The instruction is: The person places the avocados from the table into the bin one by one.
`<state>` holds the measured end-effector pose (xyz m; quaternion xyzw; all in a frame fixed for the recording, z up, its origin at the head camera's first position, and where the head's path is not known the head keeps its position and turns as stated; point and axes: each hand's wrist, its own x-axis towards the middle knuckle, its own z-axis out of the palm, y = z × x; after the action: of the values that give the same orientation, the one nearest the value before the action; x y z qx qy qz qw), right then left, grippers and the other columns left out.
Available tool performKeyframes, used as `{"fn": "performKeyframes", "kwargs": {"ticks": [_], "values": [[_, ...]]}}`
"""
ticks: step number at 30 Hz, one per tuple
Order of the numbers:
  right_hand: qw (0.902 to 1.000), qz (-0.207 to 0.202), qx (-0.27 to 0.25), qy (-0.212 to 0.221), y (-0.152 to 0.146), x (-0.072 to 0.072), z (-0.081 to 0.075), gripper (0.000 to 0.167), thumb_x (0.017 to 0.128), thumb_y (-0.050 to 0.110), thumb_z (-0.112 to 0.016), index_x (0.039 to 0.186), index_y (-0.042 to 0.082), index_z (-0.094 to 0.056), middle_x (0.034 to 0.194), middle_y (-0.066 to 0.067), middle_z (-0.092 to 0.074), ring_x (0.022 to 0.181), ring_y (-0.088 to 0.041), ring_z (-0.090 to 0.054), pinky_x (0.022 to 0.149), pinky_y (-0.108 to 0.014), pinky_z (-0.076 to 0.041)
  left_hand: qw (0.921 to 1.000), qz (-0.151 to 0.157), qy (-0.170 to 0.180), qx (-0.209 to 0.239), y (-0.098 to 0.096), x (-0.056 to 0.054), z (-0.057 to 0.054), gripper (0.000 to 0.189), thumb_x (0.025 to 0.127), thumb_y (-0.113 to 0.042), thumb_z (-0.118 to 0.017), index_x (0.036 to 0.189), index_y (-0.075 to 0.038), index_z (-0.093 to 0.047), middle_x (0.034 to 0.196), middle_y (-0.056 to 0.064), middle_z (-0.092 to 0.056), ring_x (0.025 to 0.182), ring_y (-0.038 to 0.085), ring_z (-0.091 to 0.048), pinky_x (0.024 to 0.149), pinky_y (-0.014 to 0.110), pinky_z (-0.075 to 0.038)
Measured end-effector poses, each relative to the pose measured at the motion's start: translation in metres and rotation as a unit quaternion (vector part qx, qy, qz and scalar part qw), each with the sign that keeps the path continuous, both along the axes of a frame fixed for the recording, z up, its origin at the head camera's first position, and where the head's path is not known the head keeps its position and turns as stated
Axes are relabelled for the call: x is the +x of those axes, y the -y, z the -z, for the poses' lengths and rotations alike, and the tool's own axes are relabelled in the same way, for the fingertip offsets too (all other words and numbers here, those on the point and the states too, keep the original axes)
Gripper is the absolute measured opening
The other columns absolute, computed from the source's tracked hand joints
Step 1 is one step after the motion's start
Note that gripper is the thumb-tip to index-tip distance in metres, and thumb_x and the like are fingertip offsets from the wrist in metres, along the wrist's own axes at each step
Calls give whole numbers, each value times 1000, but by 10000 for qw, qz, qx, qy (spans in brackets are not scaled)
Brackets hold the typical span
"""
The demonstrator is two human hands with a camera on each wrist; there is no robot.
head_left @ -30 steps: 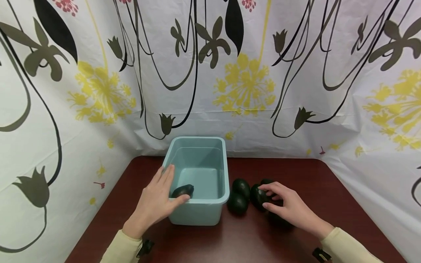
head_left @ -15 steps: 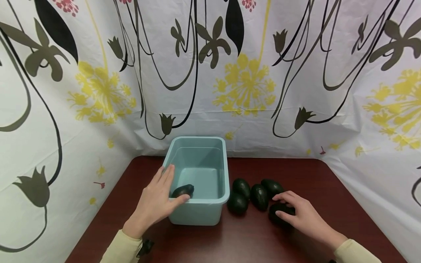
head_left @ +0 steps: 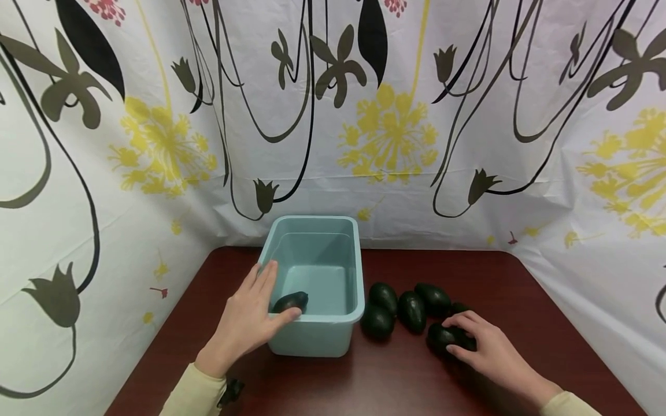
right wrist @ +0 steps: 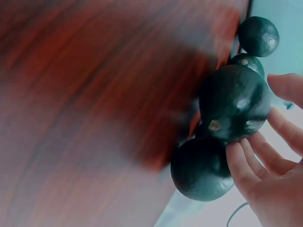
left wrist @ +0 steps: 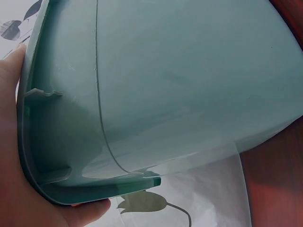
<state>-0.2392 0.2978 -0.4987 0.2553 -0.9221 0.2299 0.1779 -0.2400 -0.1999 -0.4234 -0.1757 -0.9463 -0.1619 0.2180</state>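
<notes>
The pale blue-green plastic bin (head_left: 309, 338) stands on the table with one dark green avocado (head_left: 290, 302) inside, at its near left. My left hand (head_left: 250, 312) rests on the bin's near left corner, fingers along the left rim and thumb over the front rim. In the left wrist view, the bin's outer wall (left wrist: 189, 85) fills most of the picture. My right hand (head_left: 486, 346) curls its fingers and thumb around an avocado (head_left: 442, 338) at the right. The right wrist view shows its fingertips against that avocado (right wrist: 234, 101), another avocado (right wrist: 203, 170) close by.
Several more avocados (head_left: 412, 312) lie between the bin and my right hand, two of them beside the bin's right wall. One avocado (head_left: 459, 308) is partly hidden behind the right hand. A patterned white cloth (head_left: 385, 202) hangs behind the dark red table (head_left: 395, 381).
My right hand has moved right and toward me, from above the middle avocados to the nearest right one. An avocado behind that hand has come into view. The left hand stays put.
</notes>
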Motion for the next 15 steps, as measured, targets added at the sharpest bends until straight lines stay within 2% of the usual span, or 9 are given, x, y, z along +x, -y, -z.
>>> {"fn": "performKeyframes", "kwargs": {"ticks": [5, 15], "values": [[9999, 12, 102, 11, 0, 3, 4, 56, 72, 20, -92, 122, 26, -66, 115, 16, -58, 100, -5, -61, 77, -33, -55, 10000, -8, -5, -14, 0, 0, 0, 105, 87, -79, -53, 160, -8, -27, 162, 9, -31, 148, 34, -27, 87, 61, -51], [9982, 144, 215, 547, 3, 3, 9, 73, 72, 22, -92, 135, 30, -57, 122, 15, -51, 106, -11, -59, 74, -31, -53, 10000, -26, -35, -3, -1, 1, -1, 105, 86, -78, -54, 159, -8, -29, 161, 11, -33, 147, 35, -28, 87, 61, -51]]}}
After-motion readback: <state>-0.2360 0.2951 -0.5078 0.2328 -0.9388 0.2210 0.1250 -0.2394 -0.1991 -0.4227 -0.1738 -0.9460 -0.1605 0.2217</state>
